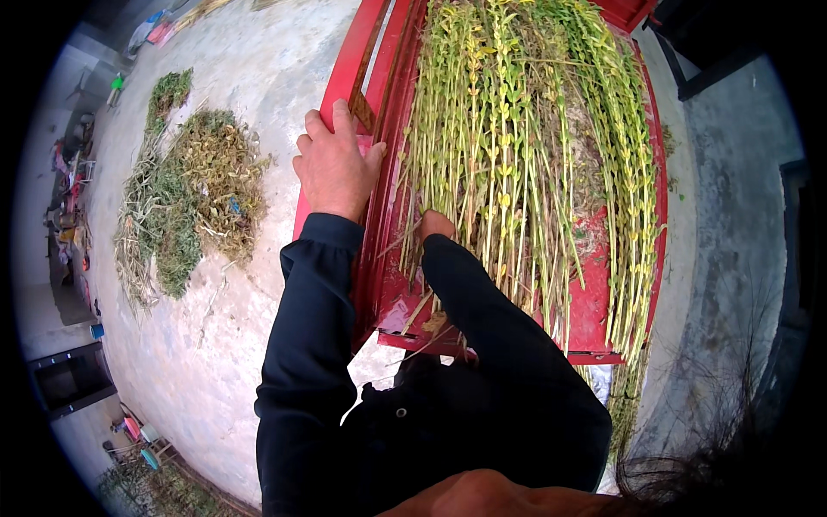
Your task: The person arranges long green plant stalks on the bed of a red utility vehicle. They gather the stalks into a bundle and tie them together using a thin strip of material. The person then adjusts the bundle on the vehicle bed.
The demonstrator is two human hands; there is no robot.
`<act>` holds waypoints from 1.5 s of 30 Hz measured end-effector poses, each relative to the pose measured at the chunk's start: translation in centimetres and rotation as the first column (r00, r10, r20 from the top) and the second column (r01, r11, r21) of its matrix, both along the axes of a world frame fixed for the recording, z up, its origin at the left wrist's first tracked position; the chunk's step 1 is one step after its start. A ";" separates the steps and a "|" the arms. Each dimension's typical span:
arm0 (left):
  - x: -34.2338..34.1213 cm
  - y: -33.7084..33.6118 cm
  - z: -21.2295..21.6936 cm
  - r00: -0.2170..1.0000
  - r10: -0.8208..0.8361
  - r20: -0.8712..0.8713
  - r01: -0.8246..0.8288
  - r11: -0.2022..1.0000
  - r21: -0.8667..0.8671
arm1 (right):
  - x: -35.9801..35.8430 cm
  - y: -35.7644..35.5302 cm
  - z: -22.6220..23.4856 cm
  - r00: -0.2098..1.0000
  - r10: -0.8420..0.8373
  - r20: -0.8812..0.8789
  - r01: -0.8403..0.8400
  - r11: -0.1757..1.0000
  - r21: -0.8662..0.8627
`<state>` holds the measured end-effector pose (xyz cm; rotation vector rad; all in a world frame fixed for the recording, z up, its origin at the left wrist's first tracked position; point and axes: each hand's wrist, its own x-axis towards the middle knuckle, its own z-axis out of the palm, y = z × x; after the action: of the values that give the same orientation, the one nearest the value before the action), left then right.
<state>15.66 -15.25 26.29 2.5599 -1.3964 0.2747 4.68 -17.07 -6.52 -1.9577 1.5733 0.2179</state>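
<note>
My left hand (336, 164) rests on the red side rail (357, 52) of a cart bed, fingers spread over its top and thumb apart on the inner side. Long cut plant stalks (508, 164), green to yellow with leaves and pods, fill the bed lengthwise. My right hand (437, 225) reaches in low among the stalks at their left side. Only its wrist end shows; its fingers are hidden beneath the stalks, so their grip cannot be seen.
Heaps of dried greenery (185, 198) lie on the concrete floor at left. The bed's red rear edge (594, 357) is close to my body, with bare red bed (594, 302) showing. A dark metal frame (689, 73) stands far right. Household clutter (69, 198) lines the left wall.
</note>
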 end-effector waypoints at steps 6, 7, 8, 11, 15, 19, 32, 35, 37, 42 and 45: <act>-0.1 -0.4 0.1 1.000 -0.014 -0.020 0.014 1.000 -0.008 | 0.3 -3.3 -0.3 0.989 -0.048 0.139 0.027 0.989 0.145; -0.1 -0.4 0.1 1.000 -0.015 -0.027 0.015 1.000 -0.002 | 0.2 -3.8 -0.2 0.970 -0.069 0.232 0.061 0.997 0.039; 0.1 -0.2 0.0 1.000 -0.011 -0.002 0.011 1.000 -0.008 | 0.5 -4.2 0.2 0.941 -0.073 0.330 0.099 0.993 -0.064; 0.3 0.0 -0.5 0.999 -0.010 0.046 0.012 1.000 -0.028 | 1.6 -6.6 1.3 0.908 -0.026 0.417 0.079 0.991 -0.110; 0.1 -0.2 -0.1 1.000 -0.018 -0.004 0.018 1.000 -0.018 | 2.4 -9.6 -0.8 0.914 0.083 0.398 -0.031 0.990 -0.135; 0.1 -0.2 0.0 1.000 -0.016 -0.023 0.016 1.000 0.005 | 3.0 -10.3 -2.8 0.882 0.018 0.470 0.032 0.995 -0.097; 0.4 -0.1 -0.3 1.000 -0.004 -0.010 0.003 1.000 -0.002 | 2.7 -7.4 -1.5 0.830 0.063 0.554 -0.024 0.997 -0.078; 0.1 -0.6 -0.4 0.999 -0.037 -0.015 0.037 0.999 -0.012 | 1.2 -5.4 -1.3 0.763 0.176 0.622 -0.047 0.975 -0.219; 0.1 -0.5 -0.6 0.999 -0.036 -0.010 0.036 0.999 -0.011 | 0.3 -3.0 0.5 0.649 0.180 0.740 0.039 0.962 -0.269; 0.4 -0.1 -0.6 1.000 -0.021 0.011 0.021 1.000 -0.023 | -6.5 1.2 5.0 0.639 -0.013 0.769 0.311 0.919 -0.243; 0.2 -0.2 -0.5 0.998 -0.023 0.059 0.024 1.000 -0.015 | -12.3 1.5 5.9 0.743 0.017 0.669 0.390 0.801 -0.454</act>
<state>15.82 -15.48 25.84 2.5405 -1.4375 0.3584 -7.59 -15.62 -0.61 -1.9230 1.4164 -1.0525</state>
